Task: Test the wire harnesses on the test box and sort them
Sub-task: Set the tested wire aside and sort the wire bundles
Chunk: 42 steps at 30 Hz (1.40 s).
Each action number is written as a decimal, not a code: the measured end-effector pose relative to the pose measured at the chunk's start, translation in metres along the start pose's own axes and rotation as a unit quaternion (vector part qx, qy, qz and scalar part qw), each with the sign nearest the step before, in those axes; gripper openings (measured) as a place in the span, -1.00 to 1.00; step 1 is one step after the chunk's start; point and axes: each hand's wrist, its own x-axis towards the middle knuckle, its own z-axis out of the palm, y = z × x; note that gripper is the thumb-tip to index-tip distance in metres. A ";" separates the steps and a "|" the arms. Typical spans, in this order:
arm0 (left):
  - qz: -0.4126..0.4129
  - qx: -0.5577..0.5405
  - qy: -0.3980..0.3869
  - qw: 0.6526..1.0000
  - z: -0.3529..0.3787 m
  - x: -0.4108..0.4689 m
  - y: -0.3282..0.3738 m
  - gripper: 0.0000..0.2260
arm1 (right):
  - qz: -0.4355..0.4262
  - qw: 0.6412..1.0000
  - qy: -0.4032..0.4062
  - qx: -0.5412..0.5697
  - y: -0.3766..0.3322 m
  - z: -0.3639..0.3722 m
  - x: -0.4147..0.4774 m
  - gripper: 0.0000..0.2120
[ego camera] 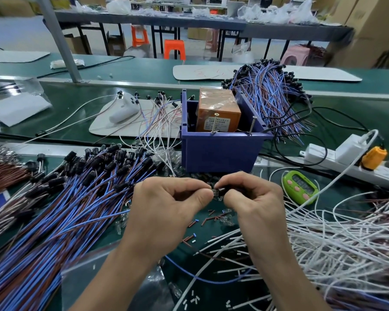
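Observation:
My left hand [166, 207] and my right hand [254, 198] meet in front of the blue test box [220, 151]. Between their fingertips they pinch a small clear bulb and its black socket [218, 192]. Which hand holds which part is hard to tell. The blue box holds an orange block [218, 111] with two upright screws at its front rim. A big pile of blue and brown harnesses with black sockets [65, 198] lies to the left. White-wired harnesses [335, 239] are heaped on the right. Another blue and brown bundle [272, 95] sits behind the box.
A green timer [300, 187] lies right of my hands. A white power strip [346, 160] with an orange plug runs along the right. Loose wire offcuts and clear bulbs [211, 221] litter the green mat. A white remote-like device [125, 110] rests on a board behind.

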 end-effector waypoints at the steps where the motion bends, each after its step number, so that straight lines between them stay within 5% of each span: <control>1: -0.003 -0.012 0.002 1.000 0.001 0.000 0.000 -0.75 | 0.000 1.000 -0.001 0.000 0.000 0.000 0.000 -0.75; 15: -0.023 -0.009 0.035 0.999 0.006 -0.001 -0.002 -0.77 | -0.039 0.995 -0.010 -0.087 -0.001 0.003 -0.004 -0.77; 33: -0.066 -0.121 0.012 0.990 0.007 0.002 -0.011 -0.79 | -0.003 0.999 -0.034 -0.032 0.001 -0.001 -0.004 -0.85; 42: -0.014 -0.039 0.062 0.997 0.015 -0.007 -0.008 -0.79 | -0.002 0.999 -0.021 -0.027 0.005 -0.003 -0.005 -0.84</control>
